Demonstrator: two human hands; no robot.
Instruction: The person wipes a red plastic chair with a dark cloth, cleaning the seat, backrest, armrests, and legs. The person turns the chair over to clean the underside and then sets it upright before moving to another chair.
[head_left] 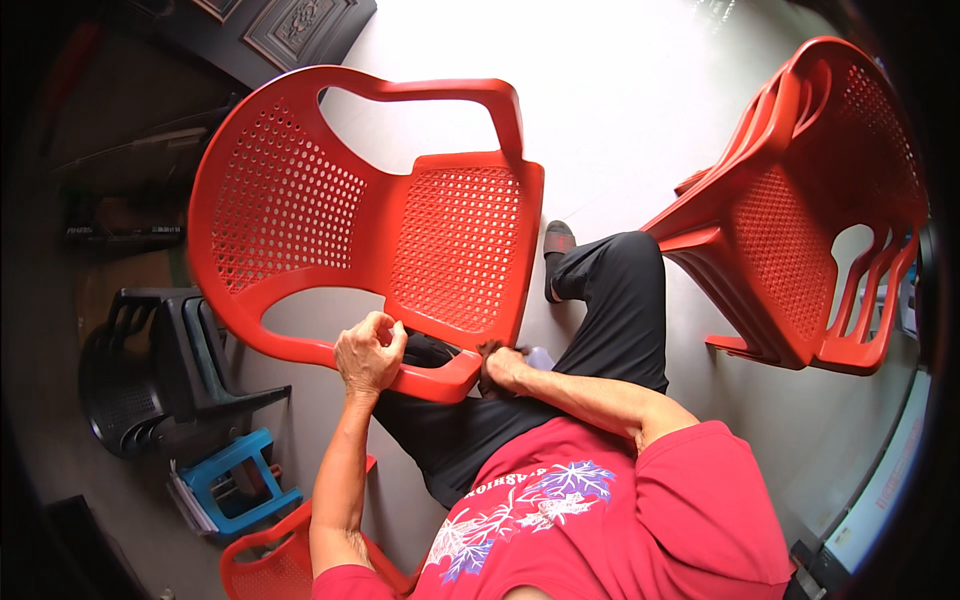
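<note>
A red plastic armchair point(455, 245) with a perforated seat and back lies tilted in front of me, its back to the left. My left hand point(370, 352) is closed over its near armrest, fingers curled at the inner edge. At the front end of that armrest, my right hand point(505, 369) is closed on a dark cloth point(488, 350) pressed against the chair. The fingertips of the right hand are partly hidden by the cloth. Something pale and translucent point(540, 358) shows just behind the right hand, too covered to name.
Several stacked red armchairs point(785, 250) stand at the right. On the left are stacked black chairs point(190, 350) and a blue stool point(235, 480). Another red chair point(270, 572) is beside my left arm. A dark carved panel point(300, 30) stands at the far left.
</note>
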